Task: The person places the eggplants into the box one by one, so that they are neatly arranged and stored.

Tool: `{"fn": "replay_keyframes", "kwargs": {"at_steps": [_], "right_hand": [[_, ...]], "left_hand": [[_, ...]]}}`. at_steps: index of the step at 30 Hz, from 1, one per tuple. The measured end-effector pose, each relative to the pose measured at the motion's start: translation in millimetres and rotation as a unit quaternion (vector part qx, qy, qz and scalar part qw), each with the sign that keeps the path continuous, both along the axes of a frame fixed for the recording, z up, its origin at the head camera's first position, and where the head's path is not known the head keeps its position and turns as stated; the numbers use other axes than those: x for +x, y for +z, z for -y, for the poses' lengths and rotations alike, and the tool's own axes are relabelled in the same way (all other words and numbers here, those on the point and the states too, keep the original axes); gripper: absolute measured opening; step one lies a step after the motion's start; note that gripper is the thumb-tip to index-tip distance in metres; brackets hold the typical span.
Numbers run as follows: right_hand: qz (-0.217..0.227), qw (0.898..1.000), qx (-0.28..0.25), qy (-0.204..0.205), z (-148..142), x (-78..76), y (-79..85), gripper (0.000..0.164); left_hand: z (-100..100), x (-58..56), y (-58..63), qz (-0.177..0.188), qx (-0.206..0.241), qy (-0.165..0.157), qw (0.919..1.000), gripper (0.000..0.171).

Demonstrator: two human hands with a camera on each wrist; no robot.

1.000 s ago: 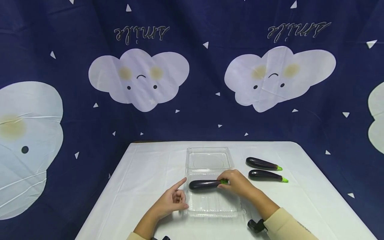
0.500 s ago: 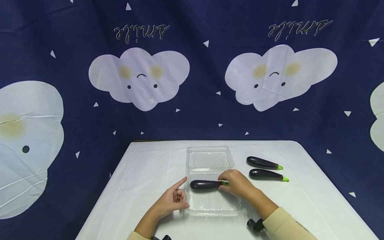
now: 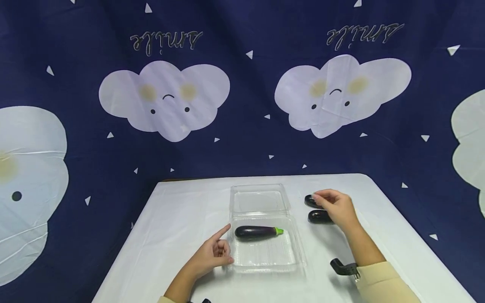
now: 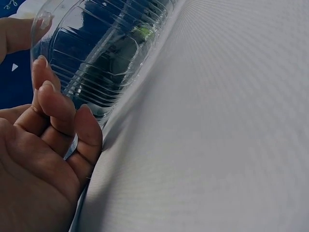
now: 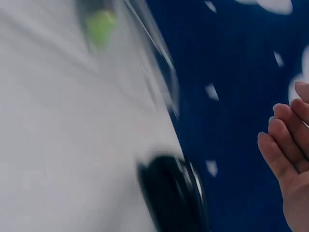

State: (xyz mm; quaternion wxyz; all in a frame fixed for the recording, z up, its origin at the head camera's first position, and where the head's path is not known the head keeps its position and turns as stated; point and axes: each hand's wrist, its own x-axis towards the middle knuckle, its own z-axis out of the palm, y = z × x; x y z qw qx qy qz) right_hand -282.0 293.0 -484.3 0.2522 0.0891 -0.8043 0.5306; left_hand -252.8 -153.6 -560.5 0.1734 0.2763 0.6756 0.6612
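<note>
In the head view, an eggplant [image 3: 255, 232] with a green stem lies in the base of an open clear plastic container [image 3: 265, 261]. My left hand [image 3: 208, 256] rests at the container's left edge, index finger stretched along it and the thumb near the front corner. The left wrist view shows a fingertip of that left hand [image 4: 53, 130] against the clear rim, other fingers loosely bent. My right hand [image 3: 339, 208] hovers over two more eggplants, a far one [image 3: 311, 202] and a nearer one [image 3: 319, 217], covering their stem ends. Nothing shows between its fingers [image 5: 285, 145].
The container's lid [image 3: 259, 202] lies folded back toward the far side. A white cloth covers the table [image 3: 182, 210]. Behind it hangs a dark blue curtain [image 3: 250, 160] with clouds. A black wrist mount [image 3: 342, 267] sits at my right wrist.
My right hand has let go of the eggplant in the container and moved right, over the two other eggplants. My left hand keeps its place at the container's edge.
</note>
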Motion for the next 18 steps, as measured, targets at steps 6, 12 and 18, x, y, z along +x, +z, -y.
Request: {"fn": "replay_keyframes", "kwargs": {"at_steps": [6, 12, 18], "right_hand": [[0.082, 0.993, 0.055, -0.060, -90, 5.7, -8.8, 0.036], [0.158, 0.981, 0.112, -0.022, -144, 17.2, -49.4, 0.051], [0.172, 0.980, 0.091, -0.029, -150, 26.6, -77.1, 0.061]], "left_hand": [[2, -0.7, 0.4, -0.007, 0.004, 0.003, 1.0000, 0.103], [4, 0.9, 0.3, -0.010, 0.003, 0.005, 0.9999, 0.103], [1, 1.4, -1.1, -0.007, 0.005, 0.002, 1.0000, 0.103]]}}
